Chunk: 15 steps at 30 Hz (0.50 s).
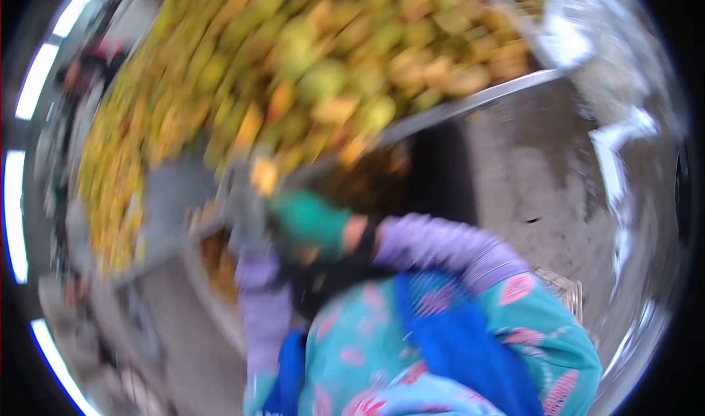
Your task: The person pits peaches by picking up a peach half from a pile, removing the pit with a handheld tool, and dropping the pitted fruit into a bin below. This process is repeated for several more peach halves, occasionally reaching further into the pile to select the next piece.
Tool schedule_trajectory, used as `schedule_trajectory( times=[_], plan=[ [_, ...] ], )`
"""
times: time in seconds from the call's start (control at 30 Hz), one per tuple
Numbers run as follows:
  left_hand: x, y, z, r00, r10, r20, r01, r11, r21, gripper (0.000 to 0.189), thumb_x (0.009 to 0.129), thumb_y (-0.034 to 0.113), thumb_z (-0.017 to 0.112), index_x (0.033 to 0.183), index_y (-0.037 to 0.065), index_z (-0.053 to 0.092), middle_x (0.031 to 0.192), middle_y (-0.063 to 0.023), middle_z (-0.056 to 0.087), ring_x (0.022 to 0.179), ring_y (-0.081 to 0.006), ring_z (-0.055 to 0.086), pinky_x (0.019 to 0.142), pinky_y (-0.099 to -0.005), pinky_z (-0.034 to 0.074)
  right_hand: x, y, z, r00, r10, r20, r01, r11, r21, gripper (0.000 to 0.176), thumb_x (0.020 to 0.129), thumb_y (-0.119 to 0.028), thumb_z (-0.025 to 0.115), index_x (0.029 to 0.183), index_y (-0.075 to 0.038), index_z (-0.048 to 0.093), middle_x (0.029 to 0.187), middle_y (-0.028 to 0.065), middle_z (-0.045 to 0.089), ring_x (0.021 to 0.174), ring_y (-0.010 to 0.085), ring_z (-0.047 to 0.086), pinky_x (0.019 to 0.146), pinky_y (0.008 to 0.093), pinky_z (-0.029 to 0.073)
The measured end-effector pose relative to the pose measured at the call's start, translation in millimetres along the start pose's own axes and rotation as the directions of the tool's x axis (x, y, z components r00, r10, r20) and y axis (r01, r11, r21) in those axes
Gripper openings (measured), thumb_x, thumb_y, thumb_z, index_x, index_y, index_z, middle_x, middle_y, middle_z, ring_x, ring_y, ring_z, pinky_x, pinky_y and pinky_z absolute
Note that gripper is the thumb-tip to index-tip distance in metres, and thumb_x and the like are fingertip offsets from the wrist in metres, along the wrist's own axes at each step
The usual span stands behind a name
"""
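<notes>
My left hand [248,207], in a grey glove, is close to the table's front edge. A yellow-orange piece of fruit [263,176] shows at its fingers, which look closed on it, though motion smears the outline. Just right of it is my right hand [312,221], in a green glove, curled closed. What it holds, if anything, is hidden by blur. Beyond both hands lies a large heap of yellow-green and orange fruit [323,82], some pieces apparently cut.
A raised metal table rim [477,104] runs along the heap's near side. A grey surface [176,196] lies left of my hands. Darker fruit scraps [371,174] sit below the rim. Wet floor [529,174] and a wicker-like basket [565,291] are at right. Other people [88,71] are at far left.
</notes>
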State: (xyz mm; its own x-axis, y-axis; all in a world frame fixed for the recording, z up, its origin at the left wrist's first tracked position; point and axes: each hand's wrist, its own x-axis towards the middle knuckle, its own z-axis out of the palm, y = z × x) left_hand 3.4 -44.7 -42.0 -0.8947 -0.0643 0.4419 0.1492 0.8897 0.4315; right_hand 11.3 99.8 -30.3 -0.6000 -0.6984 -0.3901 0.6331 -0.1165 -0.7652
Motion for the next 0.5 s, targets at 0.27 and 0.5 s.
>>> schedule_trajectory(
  times=[0.27,0.5],
  plan=[
    [76.1,81.6,-42.4,0.698,-0.149,0.7,0.666,0.493,-0.559,0.034,0.093,0.03,0.05,0.08,0.002,0.064,0.071,-0.0073,0.064,0.065,-0.0129,0.059,0.06,-0.0247,0.044,-30.9,-53.1,-14.6,0.963,0.161,0.216,-0.224,0.924,0.311,0.052,0.092,-0.062,0.04,0.072,-0.014,0.046,0.05,0.0002,0.042,0.034,0.0135,0.041,0.03,0.0309,0.032],
    [67.2,67.8,-21.0,0.895,-0.235,0.378,0.445,0.478,-0.757,0.035,0.095,0.029,0.048,0.079,0.001,0.063,0.07,-0.0087,0.062,0.056,-0.0133,0.055,0.051,-0.0234,0.042,-43.2,-60.7,-0.1,0.978,0.05,0.203,-0.121,0.929,0.351,0.056,0.093,-0.061,0.037,0.065,-0.013,0.041,0.05,0.0019,0.042,0.031,0.0141,0.038,0.029,0.0287,0.032]
  ],
)
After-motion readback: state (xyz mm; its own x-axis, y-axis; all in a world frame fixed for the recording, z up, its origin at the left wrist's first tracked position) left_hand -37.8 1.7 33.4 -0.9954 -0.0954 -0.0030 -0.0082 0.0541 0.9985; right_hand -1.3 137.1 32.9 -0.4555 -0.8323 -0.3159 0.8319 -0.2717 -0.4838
